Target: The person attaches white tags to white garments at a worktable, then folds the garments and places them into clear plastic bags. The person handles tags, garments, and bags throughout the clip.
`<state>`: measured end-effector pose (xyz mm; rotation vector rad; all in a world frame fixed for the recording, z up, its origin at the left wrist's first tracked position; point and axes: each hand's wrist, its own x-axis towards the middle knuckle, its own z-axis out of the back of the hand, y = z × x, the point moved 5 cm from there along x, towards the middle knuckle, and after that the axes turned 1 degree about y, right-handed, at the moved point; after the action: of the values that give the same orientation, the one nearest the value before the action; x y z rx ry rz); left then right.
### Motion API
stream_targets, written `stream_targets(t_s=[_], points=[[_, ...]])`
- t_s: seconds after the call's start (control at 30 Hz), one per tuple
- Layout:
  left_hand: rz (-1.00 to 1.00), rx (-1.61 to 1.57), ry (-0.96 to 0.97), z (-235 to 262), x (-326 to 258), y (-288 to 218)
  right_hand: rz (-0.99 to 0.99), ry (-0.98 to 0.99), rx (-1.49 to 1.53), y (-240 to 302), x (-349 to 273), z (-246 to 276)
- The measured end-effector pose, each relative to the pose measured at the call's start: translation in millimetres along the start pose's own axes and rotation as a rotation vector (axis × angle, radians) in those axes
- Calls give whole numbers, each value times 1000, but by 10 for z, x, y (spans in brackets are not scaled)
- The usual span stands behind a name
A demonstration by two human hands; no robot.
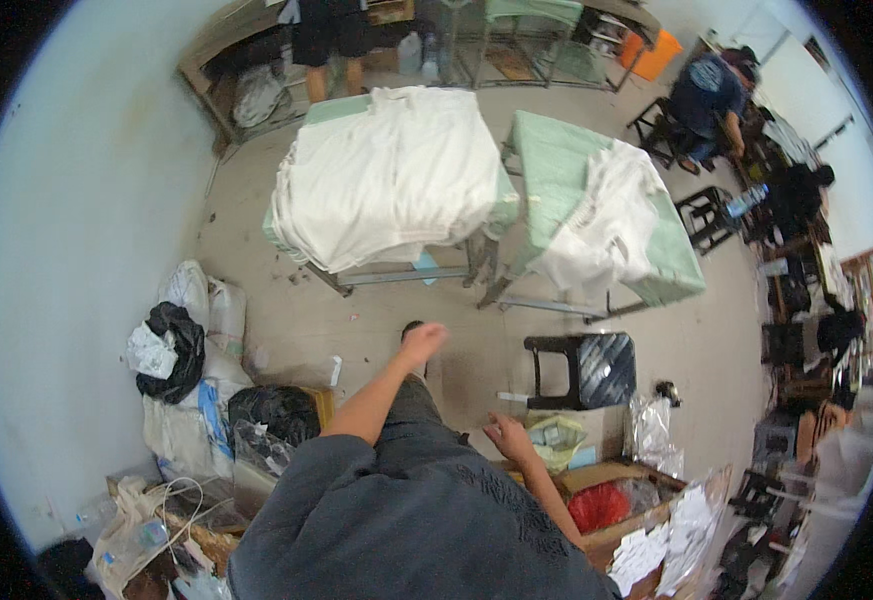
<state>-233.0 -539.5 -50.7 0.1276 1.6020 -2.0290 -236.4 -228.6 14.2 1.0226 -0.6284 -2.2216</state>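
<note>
Both your hands are empty: left hand loosely curled, swung forward; right hand open just above the cardboard box. Beyond the box, folded white garments lie stacked on the green table; none yet picked up.

We see two green worktops in the upper middle of the frame. The left worktop carries a broad stack of white cloth that overhangs its edges. The right worktop holds a smaller heap of white cloth at its near end. The concrete floor below bears a black stool, filled white sacks at left, and an open cardboard box at lower right.
</note>
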Motion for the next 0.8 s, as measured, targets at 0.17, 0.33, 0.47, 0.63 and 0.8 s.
stream_targets(t_s=[0.17,0.33,0.47,0.63,0.8], points=[[350,-1200,-707,1588,419,781,150,-74,40,754,1532,664],[286,-1537,-734,1995,791,886,-32,-289,826,1375,3071,1337],[226,-1552,-1010,1877,718,849,-245,-59,913,1636,3627,1499],[87,-1487,-1119,1875,517,624,-340,33,993,1682,3505,1370],[77,-1332,-1258,1974,293,235,-554,61,1208,1656,3318,1287]])
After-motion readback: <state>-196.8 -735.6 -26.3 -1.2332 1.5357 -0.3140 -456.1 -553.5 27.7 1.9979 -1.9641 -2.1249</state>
